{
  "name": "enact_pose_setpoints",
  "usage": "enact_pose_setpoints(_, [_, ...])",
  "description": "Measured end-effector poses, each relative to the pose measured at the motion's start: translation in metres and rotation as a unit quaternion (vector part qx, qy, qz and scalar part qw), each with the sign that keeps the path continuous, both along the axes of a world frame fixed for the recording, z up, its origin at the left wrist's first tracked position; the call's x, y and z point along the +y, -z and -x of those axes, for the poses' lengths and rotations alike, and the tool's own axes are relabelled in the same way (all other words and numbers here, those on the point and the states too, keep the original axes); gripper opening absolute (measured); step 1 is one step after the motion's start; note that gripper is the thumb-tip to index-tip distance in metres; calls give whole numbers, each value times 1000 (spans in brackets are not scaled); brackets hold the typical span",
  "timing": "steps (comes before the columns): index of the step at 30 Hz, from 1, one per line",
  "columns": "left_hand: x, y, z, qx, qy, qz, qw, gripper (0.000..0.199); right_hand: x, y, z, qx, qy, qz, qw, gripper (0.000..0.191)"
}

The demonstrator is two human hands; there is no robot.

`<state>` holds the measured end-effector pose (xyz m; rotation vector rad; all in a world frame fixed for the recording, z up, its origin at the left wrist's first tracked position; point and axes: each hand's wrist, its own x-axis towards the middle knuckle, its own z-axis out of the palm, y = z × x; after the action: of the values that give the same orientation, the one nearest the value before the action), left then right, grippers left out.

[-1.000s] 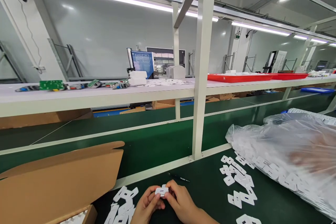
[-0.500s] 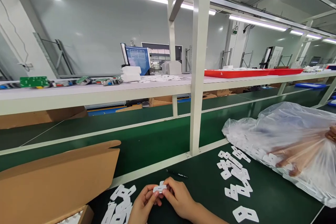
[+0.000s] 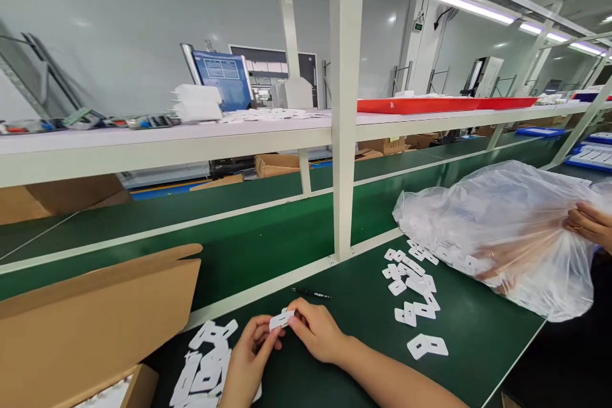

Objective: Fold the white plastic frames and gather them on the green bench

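Note:
Between my two hands is a small white plastic plate with a slot (image 3: 281, 320), held above the dark green table. My left hand (image 3: 254, 347) pinches its left side with thumb and fingers. My right hand (image 3: 315, 330) grips its right end. A second white edge shows just behind the plate; whether it is a separate piece I cannot tell. Left of my left hand lies a heap of similar white plates (image 3: 206, 370). Loose white plates (image 3: 415, 275) are scattered to the right of my right hand. A black pen (image 3: 312, 294) lies just beyond my fingers.
An open cardboard box (image 3: 109, 325) stands at the left, its flap raised. On the right, a co-worker's hand (image 3: 590, 224) holds a clear plastic bag (image 3: 521, 223) of white pieces. A white post (image 3: 345, 108) rises ahead, beside a shelf carrying red trays (image 3: 421, 106) and circuit boards.
My view has turned right and tilted down. The plate is more tilted between my fingers. The co-worker's hand and more of the bag have come into view.

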<state>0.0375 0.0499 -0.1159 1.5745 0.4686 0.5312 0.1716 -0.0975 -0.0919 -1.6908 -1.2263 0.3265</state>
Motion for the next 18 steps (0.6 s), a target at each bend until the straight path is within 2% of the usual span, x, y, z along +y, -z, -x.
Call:
enact_pose_setpoints(6, [7,-1,-1,-22,-18,45,999,55,1,0,-2,6,-3,-5,1000,20])
enact_pose_setpoints(9, [3,-3,0,-25,-23,57,998,55,2,0,-1,6,-9,-4,1000,18])
enact_pose_setpoints(14, [-8,-15,6,-9,-37,76,996,62,3,2,-1,6,-12,10,1000,19])
enact_pose_setpoints(18, [-1,-13,8,21,-24,80,996,69,3,2,0,1,-12,28,1000,23])
